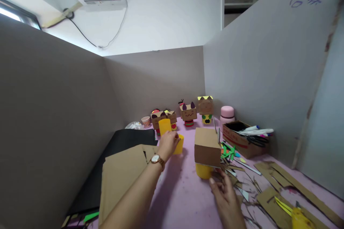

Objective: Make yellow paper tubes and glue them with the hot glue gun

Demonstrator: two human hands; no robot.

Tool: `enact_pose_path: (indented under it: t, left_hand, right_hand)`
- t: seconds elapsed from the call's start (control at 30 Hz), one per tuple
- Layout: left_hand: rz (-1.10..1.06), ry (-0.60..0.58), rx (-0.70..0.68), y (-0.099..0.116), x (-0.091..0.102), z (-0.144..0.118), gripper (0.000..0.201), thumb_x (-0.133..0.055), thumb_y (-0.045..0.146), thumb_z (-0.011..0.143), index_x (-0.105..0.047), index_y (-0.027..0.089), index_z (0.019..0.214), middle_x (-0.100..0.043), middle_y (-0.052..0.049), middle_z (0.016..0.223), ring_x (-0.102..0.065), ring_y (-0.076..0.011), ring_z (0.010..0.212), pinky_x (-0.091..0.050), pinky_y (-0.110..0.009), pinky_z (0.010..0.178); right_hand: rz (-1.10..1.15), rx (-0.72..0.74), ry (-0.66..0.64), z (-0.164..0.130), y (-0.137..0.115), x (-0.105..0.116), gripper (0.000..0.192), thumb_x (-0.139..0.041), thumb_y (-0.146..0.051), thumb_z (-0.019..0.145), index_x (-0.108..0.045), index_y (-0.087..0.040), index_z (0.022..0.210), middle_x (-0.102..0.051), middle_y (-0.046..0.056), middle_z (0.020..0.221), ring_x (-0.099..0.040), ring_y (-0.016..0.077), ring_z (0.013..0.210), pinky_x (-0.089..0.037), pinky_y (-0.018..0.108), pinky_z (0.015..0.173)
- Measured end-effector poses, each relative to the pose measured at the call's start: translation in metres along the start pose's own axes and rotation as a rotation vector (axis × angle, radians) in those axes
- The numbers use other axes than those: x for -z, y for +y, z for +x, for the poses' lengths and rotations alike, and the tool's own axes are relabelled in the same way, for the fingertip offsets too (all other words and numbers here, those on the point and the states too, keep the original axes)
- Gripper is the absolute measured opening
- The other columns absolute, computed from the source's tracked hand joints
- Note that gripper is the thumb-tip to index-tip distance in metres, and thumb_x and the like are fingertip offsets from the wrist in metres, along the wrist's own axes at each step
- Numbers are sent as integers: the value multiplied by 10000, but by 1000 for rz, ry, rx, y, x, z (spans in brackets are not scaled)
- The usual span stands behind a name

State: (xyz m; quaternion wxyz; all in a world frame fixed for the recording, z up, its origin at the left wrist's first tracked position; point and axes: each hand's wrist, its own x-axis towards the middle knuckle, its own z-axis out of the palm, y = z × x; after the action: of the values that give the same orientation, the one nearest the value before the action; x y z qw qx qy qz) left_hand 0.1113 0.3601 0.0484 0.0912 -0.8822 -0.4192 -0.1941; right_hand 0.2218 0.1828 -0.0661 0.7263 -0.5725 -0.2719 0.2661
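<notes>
The left hand (168, 144) reaches forward with its fingers curled around a yellow cup (178, 144) lying on its side on the pink table (182, 193); a second yellow cup (165, 126) stands upright just behind that hand. The right hand (228, 197) rests nearer the body, fingers loosely spread and lying on cardboard scraps (242, 182), its fingertips just beside a cardboard box (207, 146) that sits on top of a third yellow cup (203, 171). Between the two hands the table is bare. Left of the left forearm lie flat cardboard sheets (122, 175) over a black sheet (126, 143). Beyond both hands, against the back partition, stands a row of cardboard box figures (188, 111) with paper faces, a small paper cup (146, 121) and a pink lidded jar (227, 113). Right of the box, an open carton (243, 139) holds markers and scissors. Green paper bits (228, 150) lie beside it. A yellow tool (298, 216) at the lower right is cut off and hard to identify.
</notes>
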Motion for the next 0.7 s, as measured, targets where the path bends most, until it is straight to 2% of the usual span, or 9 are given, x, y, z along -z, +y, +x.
enact_pose_path:
  t: [0.13, 0.3, 0.4, 0.53, 0.7]
  left_hand:
    - [-84, 99, 32, -6, 18, -35, 184, -527, 298, 886, -594, 154, 979, -627, -39, 977, -613, -161, 848, -515, -359, 742]
    - [-94, 99, -1, -9, 33, -76, 137, -542, 271, 876, -605, 152, 845, -630, -13, 871, -602, -157, 829, -489, -368, 771]
    - [-72, 43, -49, -9, 33, -83, 137, -565, 275, 862, -610, 154, 815, -639, -9, 855, -604, -166, 856, -470, -395, 818]
    - [-45, -19, -98, -9, 23, -83, 165, -555, 304, 867, -620, 161, 817, -650, -12, 853, -608, -173, 873, -446, -426, 863]
    - [-79, -23, -106, -9, 16, -93, 162, -550, 309, 868, -621, 165, 892, -651, -22, 901, -601, -189, 917, -413, -460, 908]
  right_hand:
    - [3, -20, -59, 0, -4, 2, 640, -570, -587, 719, -457, -185, 1204, -650, 112, 1032, -615, 261, 883, -505, 342, 701]
    - [-44, -6, -66, -1, -11, 6, 592, -565, -569, 731, -471, -186, 1174, -607, 122, 1124, -606, 229, 856, -495, 340, 762]
    - [-68, -3, -57, -3, -13, 7, 605, -560, -579, 726, -475, -184, 1177, -622, 114, 1088, -604, 236, 859, -488, 347, 767]
    - [-88, -11, -40, -3, -14, 8, 633, -568, -604, 697, -488, -189, 1169, -641, 103, 1032, -609, 250, 850, -489, 356, 747]
    - [-105, -18, -51, -4, -17, 8, 658, -569, -613, 685, -487, -182, 1176, -626, 113, 1083, -605, 257, 889, -479, 352, 770]
